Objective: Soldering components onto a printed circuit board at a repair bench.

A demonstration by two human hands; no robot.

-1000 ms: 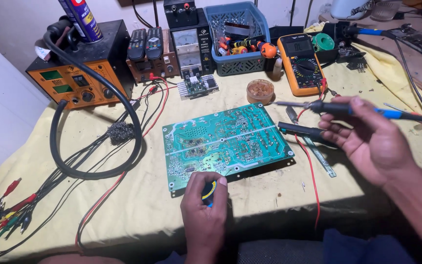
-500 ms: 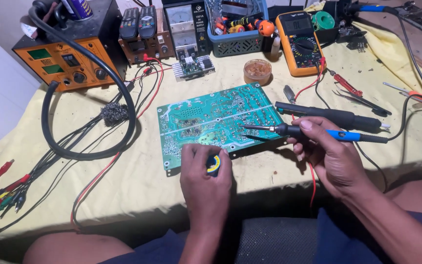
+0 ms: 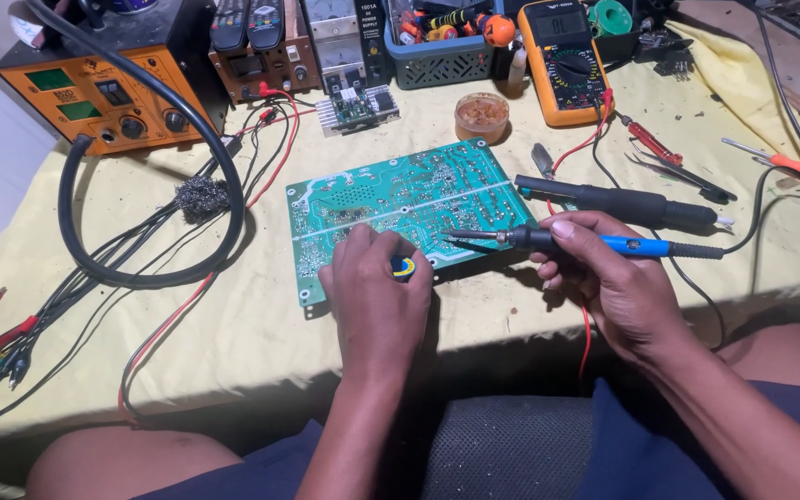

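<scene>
Green circuit board [image 3: 400,208] lies solder-side up on our yellow table cover [image 3: 233,315], just ahead of both our hands. Our left hand [image 3: 377,296] rests on the board's near edge, fingers closed around a small yellow-and-blue object [image 3: 404,268]. Our right hand [image 3: 618,287] grips the blue-handled soldering iron [image 3: 585,243], its tip over the board, with a black tool [image 3: 622,202] lying just beyond.

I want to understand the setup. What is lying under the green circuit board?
The green circuit board lies on a yellow cloth. A dark edge shows beneath its front side; the board covers the rest.
</scene>
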